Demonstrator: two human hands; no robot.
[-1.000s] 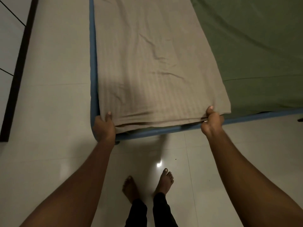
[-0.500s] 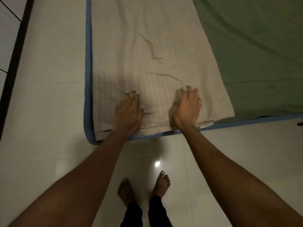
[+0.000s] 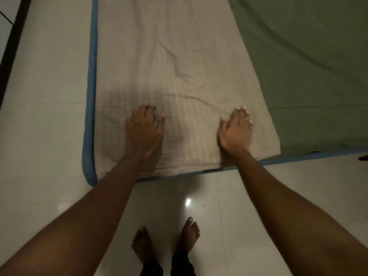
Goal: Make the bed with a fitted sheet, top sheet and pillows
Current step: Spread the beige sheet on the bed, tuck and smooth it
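A beige striped sheet (image 3: 179,56), folded into a long strip, lies along the left side of the mattress. It rests on a green sheet (image 3: 308,66) that covers the rest of the bed. The mattress's blue edge (image 3: 89,116) shows at the left and along the near side. My left hand (image 3: 144,130) lies palm down on the beige sheet near its front edge, fingers slightly apart. My right hand (image 3: 236,130) also presses flat on it, further right. Neither hand holds any cloth. No pillows are in view.
A glossy pale tiled floor (image 3: 39,136) surrounds the bed's corner. My bare feet (image 3: 167,242) stand on it just in front of the mattress. A dark strip (image 3: 12,46) runs along the floor at far left.
A second ago both hands gripped the beige sheet's front corners. They let go and came inward, flat on the sheet; now they have spread apart, sliding outward over it.
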